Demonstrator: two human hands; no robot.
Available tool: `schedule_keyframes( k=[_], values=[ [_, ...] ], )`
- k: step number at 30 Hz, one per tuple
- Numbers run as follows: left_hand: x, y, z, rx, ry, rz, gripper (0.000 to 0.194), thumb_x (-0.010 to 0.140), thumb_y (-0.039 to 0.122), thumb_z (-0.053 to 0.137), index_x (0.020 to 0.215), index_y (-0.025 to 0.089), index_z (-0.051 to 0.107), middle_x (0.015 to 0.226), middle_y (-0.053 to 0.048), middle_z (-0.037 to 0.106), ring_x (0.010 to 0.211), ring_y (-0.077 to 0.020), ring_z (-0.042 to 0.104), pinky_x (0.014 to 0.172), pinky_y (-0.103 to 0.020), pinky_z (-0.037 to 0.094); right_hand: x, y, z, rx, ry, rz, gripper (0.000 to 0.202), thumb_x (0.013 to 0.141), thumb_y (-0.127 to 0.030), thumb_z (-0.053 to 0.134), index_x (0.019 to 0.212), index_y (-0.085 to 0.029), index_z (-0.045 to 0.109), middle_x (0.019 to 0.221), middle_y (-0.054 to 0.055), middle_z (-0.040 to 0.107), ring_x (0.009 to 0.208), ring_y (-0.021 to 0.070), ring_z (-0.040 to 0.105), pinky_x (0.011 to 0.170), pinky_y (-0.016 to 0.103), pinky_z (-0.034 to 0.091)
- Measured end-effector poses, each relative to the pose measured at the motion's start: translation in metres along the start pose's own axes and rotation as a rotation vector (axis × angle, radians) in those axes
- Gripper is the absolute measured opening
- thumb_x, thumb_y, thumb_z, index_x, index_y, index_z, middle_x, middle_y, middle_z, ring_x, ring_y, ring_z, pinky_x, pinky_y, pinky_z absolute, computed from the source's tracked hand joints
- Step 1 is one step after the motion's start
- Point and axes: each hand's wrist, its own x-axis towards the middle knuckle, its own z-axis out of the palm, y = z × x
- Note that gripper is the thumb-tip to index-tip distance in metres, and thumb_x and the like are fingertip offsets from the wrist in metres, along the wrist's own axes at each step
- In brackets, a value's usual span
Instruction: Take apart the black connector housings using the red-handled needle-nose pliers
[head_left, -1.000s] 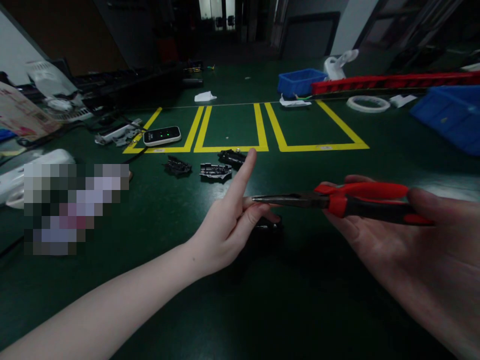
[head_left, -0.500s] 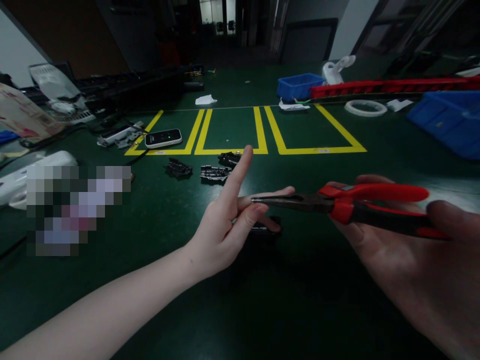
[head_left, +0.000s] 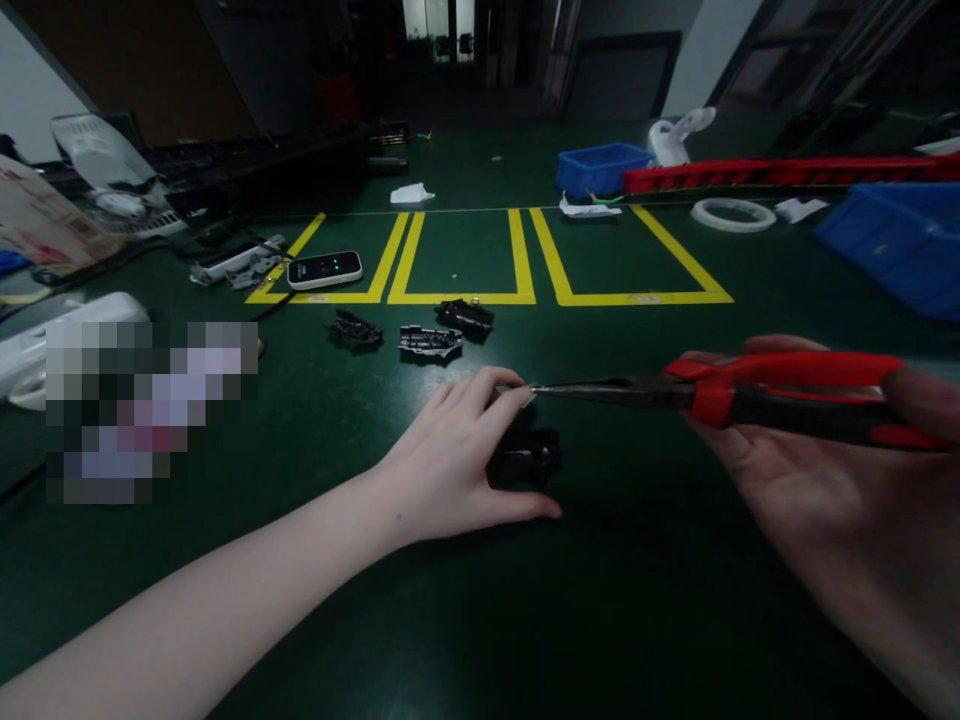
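My right hand (head_left: 780,480) is closed around needle-nose pliers (head_left: 705,395) with red and black handles. Their slim jaws point left, and the tip is right beside the fingertips of my left hand (head_left: 457,450). That hand is palm down with bent fingers and its thumb stretched away from them, above a black plastic part (head_left: 536,455). The hand partly covers this part. A tiny pale glint shows at the jaw tip, too small to name. Farther off lie a black housing piece (head_left: 466,318), a black and silver piece (head_left: 430,341) and a darker piece (head_left: 354,330).
Yellow tape frames (head_left: 465,298) mark the green table. A white device with green lights (head_left: 325,270) lies at the left. Blue bins (head_left: 900,245) (head_left: 604,170), a tape roll (head_left: 732,214) and a long red strip (head_left: 787,172) are at the right and back.
My left hand has turned palm down and lowered toward the black part, its raised index finger now bent. The pliers have shifted slightly right and no longer overlap the fingers.
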Motion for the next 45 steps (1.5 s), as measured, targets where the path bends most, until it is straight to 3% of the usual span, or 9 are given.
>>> schedule_keyframes(
  k=[3, 5, 10, 13, 22, 26, 33, 37, 45],
  values=[
    [0.002, 0.001, 0.0, 0.075, -0.043, 0.009, 0.045, 0.088, 0.05, 0.068, 0.116, 0.016, 0.059, 0.123, -0.012, 0.059, 0.108, -0.0277, 0.058, 0.088, -0.043, 0.052, -0.002, -0.001, 0.002, -0.001, -0.002, -0.002, 0.02, 0.064, -0.034, 0.076, 0.081, -0.023, 0.077, 0.092, 0.005, 0.072, 0.105, 0.0313, 0.07, 0.095, 0.041, 0.059],
    [0.003, 0.0, 0.0, 0.056, -0.04, 0.01, 0.036, 0.091, 0.045, 0.066, 0.11, 0.016, 0.057, 0.115, -0.009, 0.062, 0.099, -0.0242, 0.06, 0.08, -0.037, 0.052, -0.005, -0.002, 0.004, 0.011, -0.001, 0.0, 0.015, 0.062, -0.031, 0.077, 0.075, -0.025, 0.075, 0.089, 0.002, 0.072, 0.105, 0.0295, 0.07, 0.094, 0.039, 0.06],
    [0.002, -0.001, -0.003, 0.006, -0.089, -0.035, 0.041, 0.093, 0.051, 0.063, 0.113, 0.017, 0.049, 0.087, -0.003, 0.068, 0.07, -0.019, 0.064, 0.056, -0.026, 0.041, -0.011, -0.003, 0.005, -0.015, -0.054, -0.046, 0.006, 0.069, -0.03, 0.074, 0.075, -0.028, 0.074, 0.09, -0.002, 0.072, 0.109, 0.0257, 0.068, 0.099, 0.039, 0.057],
    [0.001, -0.001, -0.004, 0.023, -0.087, -0.023, 0.044, 0.092, 0.054, 0.063, 0.111, 0.018, 0.049, 0.075, 0.001, 0.065, 0.06, -0.0167, 0.061, 0.051, -0.024, 0.035, -0.012, 0.0, 0.004, -0.034, -0.107, -0.08, 0.007, 0.073, -0.031, 0.071, 0.079, -0.03, 0.075, 0.09, -0.003, 0.072, 0.11, 0.0243, 0.068, 0.102, 0.039, 0.056],
    [0.0, -0.004, -0.006, -0.144, -0.054, -0.026, 0.041, 0.091, 0.051, 0.065, 0.111, 0.018, 0.049, 0.079, 0.001, 0.066, 0.061, -0.0131, 0.061, 0.051, -0.021, 0.039, -0.002, -0.001, -0.008, -0.04, -0.202, -0.102, 0.014, 0.074, -0.026, 0.07, 0.087, -0.028, 0.077, 0.095, -0.002, 0.075, 0.112, 0.0258, 0.068, 0.104, 0.04, 0.055],
    [0.0, -0.004, -0.007, -0.156, -0.052, -0.041, 0.041, 0.09, 0.05, 0.066, 0.108, 0.018, 0.049, 0.077, 0.002, 0.064, 0.059, -0.0119, 0.058, 0.051, -0.02, 0.038, -0.007, 0.002, -0.005, -0.043, -0.203, -0.179, 0.014, 0.08, -0.024, 0.067, 0.087, -0.03, 0.077, 0.1, -0.003, 0.075, 0.114, 0.0257, 0.067, 0.105, 0.041, 0.054],
    [-0.001, -0.004, -0.008, -0.175, -0.064, -0.047, 0.038, 0.091, 0.048, 0.065, 0.109, 0.019, 0.049, 0.078, 0.003, 0.064, 0.06, -0.0114, 0.057, 0.052, -0.02, 0.038, -0.014, -0.002, 0.0, -0.084, -0.232, -0.182, 0.017, 0.084, -0.026, 0.063, 0.087, -0.035, 0.077, 0.096, -0.005, 0.075, 0.111, 0.021, 0.068, 0.103, 0.034, 0.056],
    [-0.001, -0.004, -0.009, -0.181, -0.066, -0.041, 0.038, 0.092, 0.048, 0.063, 0.11, 0.018, 0.049, 0.078, 0.003, 0.064, 0.06, -0.0113, 0.058, 0.052, -0.021, 0.039, -0.007, -0.004, -0.007, -0.08, -0.235, -0.134, 0.014, 0.08, -0.026, 0.067, 0.086, -0.034, 0.077, 0.097, -0.003, 0.075, 0.114, 0.0248, 0.067, 0.106, 0.041, 0.053],
    [-0.001, -0.004, -0.007, -0.153, -0.078, -0.043, 0.038, 0.091, 0.05, 0.063, 0.108, 0.018, 0.05, 0.074, 0.004, 0.061, 0.058, -0.0119, 0.056, 0.052, -0.022, 0.037, -0.007, -0.002, -0.008, -0.12, -0.294, -0.147, 0.004, 0.08, -0.035, 0.071, 0.081, -0.035, 0.074, 0.102, -0.006, 0.075, 0.118, 0.0234, 0.065, 0.105, 0.038, 0.053]
  ],
)
